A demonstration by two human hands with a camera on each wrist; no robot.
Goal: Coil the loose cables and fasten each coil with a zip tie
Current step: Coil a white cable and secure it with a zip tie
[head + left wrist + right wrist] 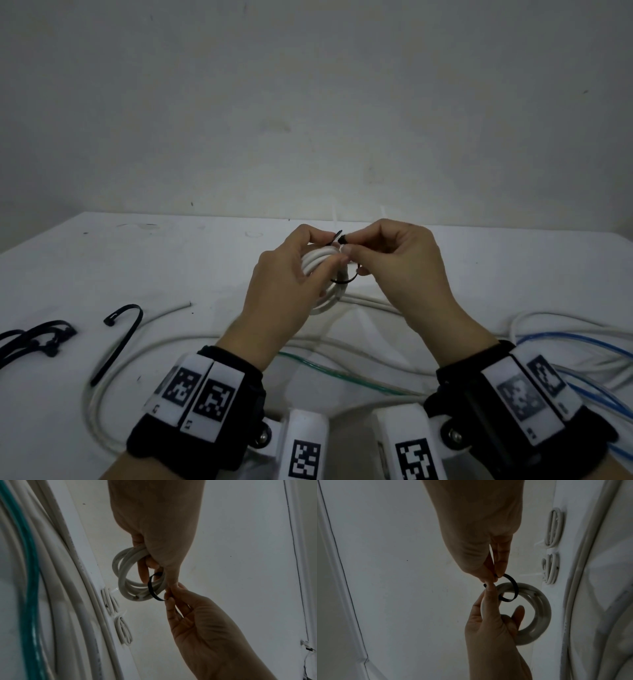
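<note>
A small coil of white cable [320, 262] is held up over the table, with my left hand [323, 241] gripping it from the left. A black zip tie [344, 281] loops around the coil's strands. My right hand [349, 244] pinches the tie's head end between thumb and forefinger just above the coil. The tie's thin tip pokes out by my left fingertips. In the left wrist view the coil [123, 574] hangs from my curled left fingers and the tie [151, 588] crosses it. The right wrist view shows the tie [513, 586] as a wide, loose loop over the coil [539, 608].
Spare black zip ties [37, 339] and one more [120, 339] lie at the left. Loose white cables [154, 346], a green-tinted one [342, 373] and blue ones [582, 346] sprawl along the near edge. Two tied white coils [123, 631] [554, 527] lie by the wall.
</note>
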